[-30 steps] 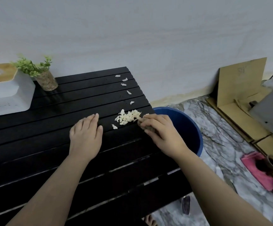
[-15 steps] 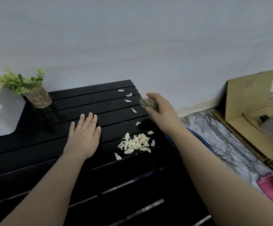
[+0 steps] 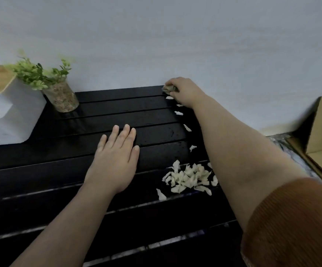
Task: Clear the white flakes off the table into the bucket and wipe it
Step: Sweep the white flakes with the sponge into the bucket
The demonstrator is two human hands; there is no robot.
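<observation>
The right hand [image 3: 185,91] had left the heaped white flakes [image 3: 190,178] and reached to the slatted table's [image 3: 117,105] far corner, fingers bunched around a crumpled cloth [image 3: 168,89]. Stray flakes [image 3: 179,112] trailed beneath, likely swept next. The left hand [image 3: 115,160] lay flat, spread. No bucket was visible.

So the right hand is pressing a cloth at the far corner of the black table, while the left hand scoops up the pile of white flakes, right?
Not quite. In the head view the left hand lies flat on the black table, beside the pile of white flakes, not scooping it. The right hand does press a cloth at the far corner.
</observation>
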